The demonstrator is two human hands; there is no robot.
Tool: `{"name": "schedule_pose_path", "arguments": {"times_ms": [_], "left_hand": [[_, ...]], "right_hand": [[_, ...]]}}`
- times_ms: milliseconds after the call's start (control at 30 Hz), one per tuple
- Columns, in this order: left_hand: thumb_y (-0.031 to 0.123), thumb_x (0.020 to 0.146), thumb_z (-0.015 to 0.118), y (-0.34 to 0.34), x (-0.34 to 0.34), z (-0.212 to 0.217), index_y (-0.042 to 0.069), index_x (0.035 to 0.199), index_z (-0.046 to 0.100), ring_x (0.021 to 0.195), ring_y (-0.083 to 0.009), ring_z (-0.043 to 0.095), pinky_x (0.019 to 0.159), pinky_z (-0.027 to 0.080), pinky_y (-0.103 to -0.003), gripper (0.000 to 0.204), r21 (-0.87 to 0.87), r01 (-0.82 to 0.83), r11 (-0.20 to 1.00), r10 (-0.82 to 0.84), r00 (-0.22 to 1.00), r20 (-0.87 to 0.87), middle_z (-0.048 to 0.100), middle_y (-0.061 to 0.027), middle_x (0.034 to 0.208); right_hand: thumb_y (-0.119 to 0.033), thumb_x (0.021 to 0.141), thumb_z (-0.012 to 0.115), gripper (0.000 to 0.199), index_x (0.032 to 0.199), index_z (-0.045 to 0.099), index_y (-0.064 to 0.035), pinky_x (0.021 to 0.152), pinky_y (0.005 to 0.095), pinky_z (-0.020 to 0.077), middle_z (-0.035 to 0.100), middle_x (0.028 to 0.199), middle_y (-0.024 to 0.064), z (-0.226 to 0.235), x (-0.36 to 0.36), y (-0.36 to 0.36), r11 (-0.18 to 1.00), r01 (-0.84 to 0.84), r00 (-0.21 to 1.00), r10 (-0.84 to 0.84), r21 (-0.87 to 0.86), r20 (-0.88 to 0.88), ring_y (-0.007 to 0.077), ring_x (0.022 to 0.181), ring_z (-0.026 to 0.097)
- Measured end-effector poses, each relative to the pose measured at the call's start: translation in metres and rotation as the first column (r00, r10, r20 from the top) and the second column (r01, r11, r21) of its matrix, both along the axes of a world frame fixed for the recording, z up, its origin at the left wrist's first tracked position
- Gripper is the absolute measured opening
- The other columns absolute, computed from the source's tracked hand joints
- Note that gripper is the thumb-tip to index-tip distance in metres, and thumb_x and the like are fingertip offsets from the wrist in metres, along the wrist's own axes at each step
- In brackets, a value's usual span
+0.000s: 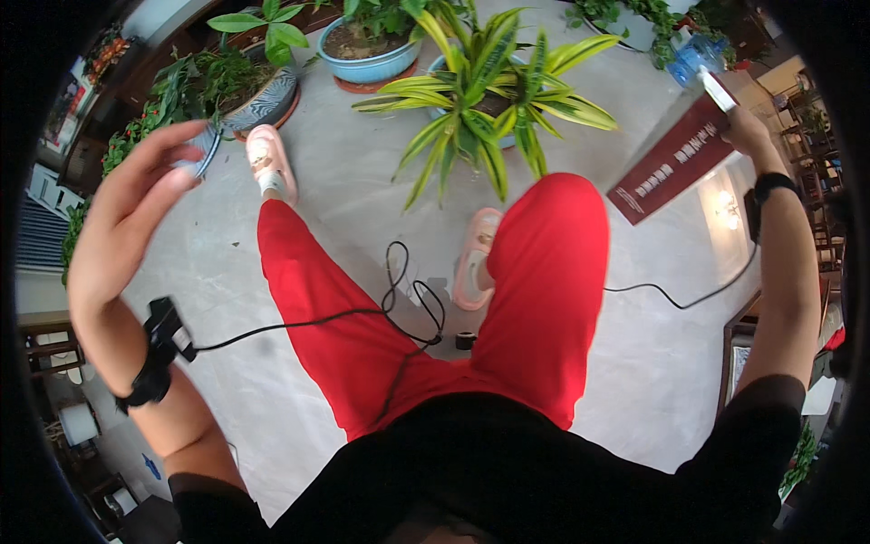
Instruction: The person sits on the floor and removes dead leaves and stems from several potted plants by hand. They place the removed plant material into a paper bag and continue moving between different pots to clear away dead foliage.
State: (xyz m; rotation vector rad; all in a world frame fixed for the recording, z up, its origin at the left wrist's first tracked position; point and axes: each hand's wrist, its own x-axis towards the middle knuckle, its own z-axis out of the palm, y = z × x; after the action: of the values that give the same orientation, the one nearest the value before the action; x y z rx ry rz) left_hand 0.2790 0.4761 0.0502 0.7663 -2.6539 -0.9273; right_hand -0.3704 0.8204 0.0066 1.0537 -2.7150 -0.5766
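- A glossy grey floor (666, 372) spreads beneath you.
- At two o'clock, your right hand (750, 132) holds a maroon printed box (669, 165) by its upper end, fingers bent around the edge.
- It looks like stiff card, probably smooth and easily dented; gripping an edge should suit it. Weight and contents: cannot tell.
- At ten o'clock, your left hand (127, 195) holds nothing visible, fingers loosely curled.
- Towards eleven, a patterned pot (265, 104) and light-blue oval pot (373, 69) hold greenery.
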Motion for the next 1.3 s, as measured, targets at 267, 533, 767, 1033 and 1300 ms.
{"name": "schedule_pose_path", "arguments": {"times_ms": [267,533,767,1033,1300], "left_hand": [[0.019,0.096,0.056,0.128,0.055,-0.017,-0.001,0.133,0.047,0.097,-0.0150,0.053,0.090,0.045,-0.030,0.043,0.286,-0.165,0.944,0.174,0.985,-0.006,0.056,-0.0080,0.110],[0.022,0.096,0.059,0.197,0.016,-0.025,-0.002,0.131,0.048,0.091,-0.0148,0.056,0.086,0.046,-0.029,0.044,0.363,-0.148,0.920,0.136,0.989,0.056,0.058,-0.0077,0.107],[0.024,0.096,0.059,0.217,-0.028,-0.007,-0.003,0.131,0.047,0.094,-0.0161,0.058,0.087,0.047,-0.030,0.046,0.344,-0.140,0.928,0.102,0.987,0.127,0.060,-0.0110,0.110],[0.029,0.095,0.060,0.194,-0.093,-0.019,-0.005,0.131,0.046,0.093,-0.0162,0.059,0.087,0.047,-0.030,0.051,0.385,-0.160,0.909,0.052,0.960,0.274,0.060,-0.0114,0.109],[0.032,0.095,0.060,0.151,-0.207,-0.080,-0.001,0.133,0.046,0.092,-0.0123,0.056,0.089,0.044,-0.028,0.052,0.485,-0.203,0.850,-0.026,0.906,0.423,0.057,-0.0082,0.112]], "right_hand": [[-0.019,0.078,0.069,0.037,0.111,0.066,-0.0018,0.089,0.0408,0.0518,0.064,0.119,0.0177,-0.007,0.018,-0.014,0.997,-0.021,1.000,0.021,0.079,-0.006,0.0313,0.110,0.062],[-0.022,0.079,0.071,0.031,0.104,0.069,-0.0047,0.088,0.0410,0.0517,0.067,0.112,0.0164,-0.017,0.006,-0.001,0.996,-0.068,0.998,0.067,-0.051,-0.014,0.0321,0.106,0.063],[-0.007,0.084,0.055,0.025,0.104,0.070,-0.0083,0.086,0.0394,0.0528,0.068,0.111,0.0148,-0.066,0.015,0.009,0.991,-0.124,0.992,0.125,-0.040,0.019,0.0300,0.104,0.066],[-0.011,0.087,0.052,0.021,0.098,0.070,-0.0131,0.080,0.0416,0.0548,0.070,0.103,0.0113,-0.153,-0.036,0.018,0.981,-0.172,0.982,0.178,-0.085,0.063,0.0293,0.096,0.068],[-0.015,0.085,0.053,0.016,0.091,0.068,-0.0106,0.075,0.0448,0.0538,0.070,0.089,0.0147,-0.205,-0.087,0.020,0.904,-0.280,0.952,0.304,-0.323,0.026,0.0319,0.085,0.068]]}}
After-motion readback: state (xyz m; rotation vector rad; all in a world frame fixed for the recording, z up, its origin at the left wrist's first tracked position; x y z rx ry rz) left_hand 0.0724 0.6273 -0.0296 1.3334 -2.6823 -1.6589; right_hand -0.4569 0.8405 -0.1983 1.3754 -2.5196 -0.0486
